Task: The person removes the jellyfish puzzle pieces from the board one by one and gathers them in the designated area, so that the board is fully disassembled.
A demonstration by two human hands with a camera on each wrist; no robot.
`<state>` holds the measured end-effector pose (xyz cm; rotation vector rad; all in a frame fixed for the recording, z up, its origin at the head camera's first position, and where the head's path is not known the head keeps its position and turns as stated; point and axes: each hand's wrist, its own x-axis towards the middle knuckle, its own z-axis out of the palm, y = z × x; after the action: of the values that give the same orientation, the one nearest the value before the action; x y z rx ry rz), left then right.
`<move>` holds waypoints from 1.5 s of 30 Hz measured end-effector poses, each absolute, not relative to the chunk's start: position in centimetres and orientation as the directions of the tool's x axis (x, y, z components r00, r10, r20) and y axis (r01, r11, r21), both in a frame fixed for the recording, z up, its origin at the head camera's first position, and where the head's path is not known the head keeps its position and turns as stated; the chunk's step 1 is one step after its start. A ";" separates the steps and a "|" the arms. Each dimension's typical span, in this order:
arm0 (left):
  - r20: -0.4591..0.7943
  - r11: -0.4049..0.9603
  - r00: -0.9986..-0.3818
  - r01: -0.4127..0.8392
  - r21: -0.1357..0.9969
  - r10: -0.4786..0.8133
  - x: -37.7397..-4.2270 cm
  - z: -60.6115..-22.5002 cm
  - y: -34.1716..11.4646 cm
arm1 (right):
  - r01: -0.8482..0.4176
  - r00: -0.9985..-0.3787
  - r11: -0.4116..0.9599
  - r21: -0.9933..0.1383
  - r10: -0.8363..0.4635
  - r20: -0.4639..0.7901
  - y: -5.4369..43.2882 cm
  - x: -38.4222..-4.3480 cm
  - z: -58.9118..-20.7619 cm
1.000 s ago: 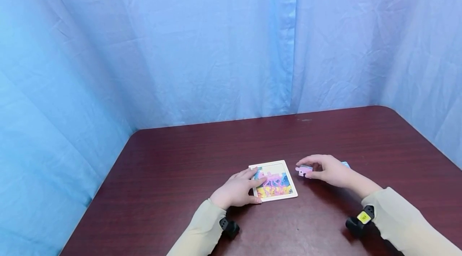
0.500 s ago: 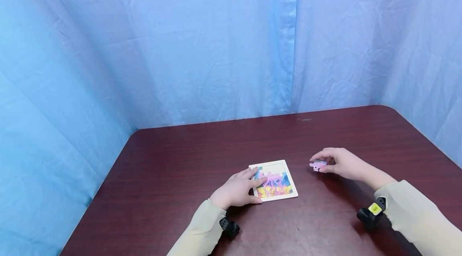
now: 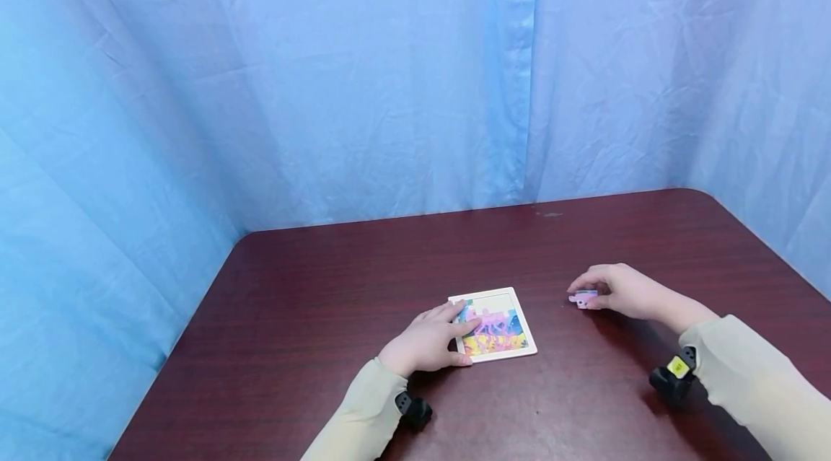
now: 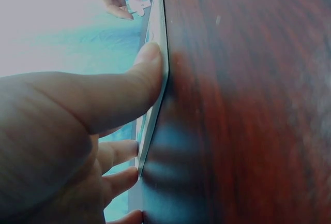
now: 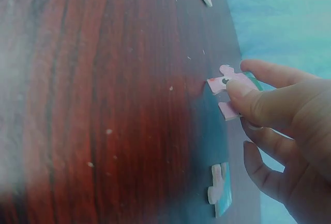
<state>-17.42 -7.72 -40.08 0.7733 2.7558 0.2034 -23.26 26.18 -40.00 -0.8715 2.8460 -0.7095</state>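
A small white-rimmed jigsaw tray lies on the table, partly filled with a pink, blue and yellow picture; its far strip shows bare cream backing. My left hand rests over its left side, fingers stretched onto the picture and thumb on the near rim. To the right of the tray, my right hand pinches a pink jigsaw piece with a printed eye between thumb and fingers, low over the table. The right wrist view also shows a second jigsaw piece, pink and blue, under that hand.
The dark red wooden table stretches around both hands. Blue curtains hang behind its far edge and along both sides. A black wrist camera sits under the right sleeve, another camera under the left.
My right hand has moved right, away from the tray, still pinching the pink piece, which has turned somewhat. The left hand and the tray have stayed in place.
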 end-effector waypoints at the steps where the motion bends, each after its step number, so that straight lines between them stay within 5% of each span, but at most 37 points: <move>1: -0.221 0.847 -0.820 0.491 0.203 0.528 -17.4 -40.1 -7.7 | -0.511 -0.833 0.730 -0.454 -0.551 0.053 26.2 -23.3 -39.9; 13: -0.217 0.845 -0.819 0.498 0.193 0.532 -17.3 -40.0 -7.7 | -0.470 -0.846 0.764 -0.442 -0.532 -0.020 26.5 -23.7 -39.9; 45: -0.226 0.850 -0.821 0.485 0.206 0.524 -17.4 -40.2 -7.7 | -0.486 -0.857 0.775 -0.404 -0.512 0.049 26.8 -23.8 -41.1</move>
<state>-17.40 -7.67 -40.23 0.7667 2.7522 0.2021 -23.80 26.82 -41.10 -0.8166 2.8997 -0.6326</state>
